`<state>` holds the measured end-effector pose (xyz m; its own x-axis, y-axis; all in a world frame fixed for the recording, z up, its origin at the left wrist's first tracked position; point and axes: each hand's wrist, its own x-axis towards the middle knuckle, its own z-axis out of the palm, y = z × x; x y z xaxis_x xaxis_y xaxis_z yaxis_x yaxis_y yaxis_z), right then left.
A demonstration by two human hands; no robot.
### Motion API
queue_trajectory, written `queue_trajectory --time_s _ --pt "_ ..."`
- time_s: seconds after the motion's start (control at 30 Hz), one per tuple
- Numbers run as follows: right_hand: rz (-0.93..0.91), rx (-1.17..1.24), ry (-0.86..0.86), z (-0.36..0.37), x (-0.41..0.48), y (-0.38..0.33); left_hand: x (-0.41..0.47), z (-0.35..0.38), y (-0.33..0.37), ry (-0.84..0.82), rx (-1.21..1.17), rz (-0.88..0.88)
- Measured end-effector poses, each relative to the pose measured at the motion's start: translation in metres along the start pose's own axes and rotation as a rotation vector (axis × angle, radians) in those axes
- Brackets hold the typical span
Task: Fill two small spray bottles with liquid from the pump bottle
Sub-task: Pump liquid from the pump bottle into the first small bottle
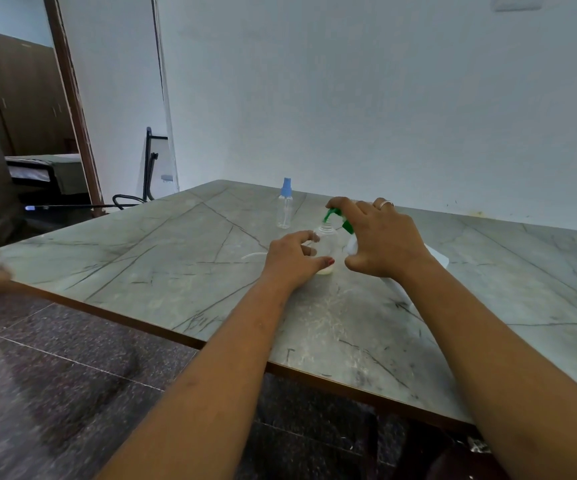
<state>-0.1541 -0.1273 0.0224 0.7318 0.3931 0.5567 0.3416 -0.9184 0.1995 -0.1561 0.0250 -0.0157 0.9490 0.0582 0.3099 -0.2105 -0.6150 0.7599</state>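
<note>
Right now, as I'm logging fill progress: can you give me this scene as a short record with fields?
left hand: grips the open small bottle, which stands on the table
right hand: fingers curled over the green pump head of the pump bottle, spout above the small bottle's mouth
fill level: a little whitish liquid at the bottom
second bottle: blue-capped spray bottle, upright farther back, untouched, looks empty
loose part: thin white tube lying left of the left hand
</note>
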Motion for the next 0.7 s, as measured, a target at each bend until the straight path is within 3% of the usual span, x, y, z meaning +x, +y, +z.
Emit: queue_trajectory --time_s 0.7 --pt "0.000 -0.024 0.005 -0.0018 0.0004 -0.0017 0.0013 -0.0002 -0.0022 -0.004 -0.006 0.001"
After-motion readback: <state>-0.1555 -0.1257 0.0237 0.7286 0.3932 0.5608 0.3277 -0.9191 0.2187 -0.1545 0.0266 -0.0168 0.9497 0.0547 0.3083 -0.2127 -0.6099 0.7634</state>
